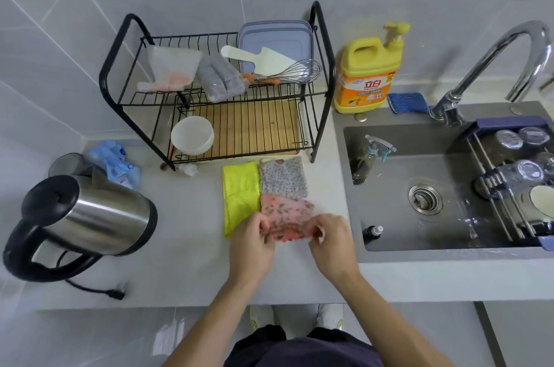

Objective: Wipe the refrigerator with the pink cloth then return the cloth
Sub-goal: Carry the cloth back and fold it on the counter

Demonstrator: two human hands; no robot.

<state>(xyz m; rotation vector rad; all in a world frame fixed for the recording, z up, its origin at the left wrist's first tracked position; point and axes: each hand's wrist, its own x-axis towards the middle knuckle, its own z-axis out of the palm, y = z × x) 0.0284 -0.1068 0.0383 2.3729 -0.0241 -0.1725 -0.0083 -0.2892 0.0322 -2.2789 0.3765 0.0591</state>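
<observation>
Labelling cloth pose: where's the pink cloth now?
Head view, centre of the counter: pink cloth, pinched by the left hand and right hand, right of the yellow cloth, left of the sink.

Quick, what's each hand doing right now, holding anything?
Left hand: pinching the near left edge of the pink cloth.
Right hand: pinching the near right edge of the same cloth.

detergent bottle (367,76) | orange label | large characters "立白" | smaller print unreadable
</observation>
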